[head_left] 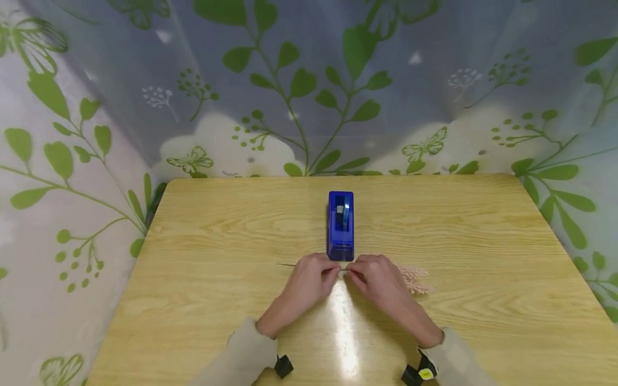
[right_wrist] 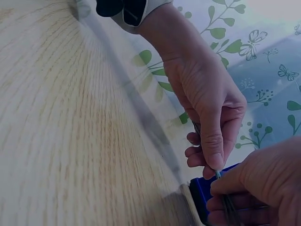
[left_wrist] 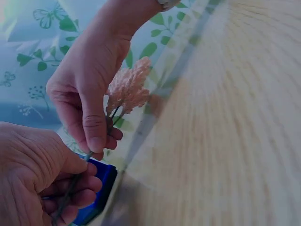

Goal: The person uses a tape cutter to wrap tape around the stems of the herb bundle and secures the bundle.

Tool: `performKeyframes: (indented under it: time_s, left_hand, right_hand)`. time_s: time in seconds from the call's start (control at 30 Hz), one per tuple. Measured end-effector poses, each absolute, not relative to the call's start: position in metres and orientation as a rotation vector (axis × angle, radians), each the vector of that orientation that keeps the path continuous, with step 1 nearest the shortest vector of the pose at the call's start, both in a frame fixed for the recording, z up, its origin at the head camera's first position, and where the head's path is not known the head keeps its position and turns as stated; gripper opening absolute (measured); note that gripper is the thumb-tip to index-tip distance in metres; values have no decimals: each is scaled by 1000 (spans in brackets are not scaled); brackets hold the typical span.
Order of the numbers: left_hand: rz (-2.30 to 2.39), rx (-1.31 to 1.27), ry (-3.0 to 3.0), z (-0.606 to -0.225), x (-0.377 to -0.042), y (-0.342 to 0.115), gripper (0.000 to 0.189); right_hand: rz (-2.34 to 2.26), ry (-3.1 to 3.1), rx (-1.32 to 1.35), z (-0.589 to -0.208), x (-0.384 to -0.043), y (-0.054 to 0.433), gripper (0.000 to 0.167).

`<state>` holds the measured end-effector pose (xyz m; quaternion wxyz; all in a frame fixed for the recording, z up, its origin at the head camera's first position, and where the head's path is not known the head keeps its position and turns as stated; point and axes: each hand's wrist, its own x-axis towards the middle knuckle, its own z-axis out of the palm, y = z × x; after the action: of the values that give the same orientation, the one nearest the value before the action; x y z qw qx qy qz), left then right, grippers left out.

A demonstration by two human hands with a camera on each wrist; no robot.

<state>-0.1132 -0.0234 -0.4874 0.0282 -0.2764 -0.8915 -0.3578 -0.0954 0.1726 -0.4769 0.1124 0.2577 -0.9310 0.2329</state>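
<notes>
Both hands pinch the thin dark stems of a pink artificial flower sprig [head_left: 414, 280], just in front of a blue tape dispenser [head_left: 333, 238]. My left hand [head_left: 309, 279] grips the stems on the left, and their thin ends [head_left: 285, 265] stick out beyond it. Close beside it, my right hand [head_left: 381, 281] pinches them nearer the fluffy blossoms. In the left wrist view the blossoms [left_wrist: 130, 87] show behind the right hand [left_wrist: 91, 89]. Between the fingertips a short pale greenish stretch of stem [right_wrist: 217, 174] shows in the right wrist view.
A wooden table [head_left: 217, 230] lies under the hands. Behind it and at both sides hangs a curtain [head_left: 232, 145] printed with green leaves and butterflies. Black devices [head_left: 284, 366] are strapped at the wrists over pale sleeves [head_left: 246, 354].
</notes>
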Motion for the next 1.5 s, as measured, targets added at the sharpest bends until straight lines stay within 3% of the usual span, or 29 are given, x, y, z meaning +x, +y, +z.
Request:
performKeyframes:
  time_s: [0.27,0.73,1.5]
  left_hand:
    - [-1173,-884,-2648,-495,-112,-25,9]
    - [-1176,-870,-2620,-497,-112,-26,9]
    - [-1037,-824,-2660,-499,-109,-23,10]
  right_hand:
    - [771,-2934,673,-478,-93,170,27]
    - [672,-2753,707,-479,-93,170,6]
    - [657,-2640,756,-482,-97,172,7]
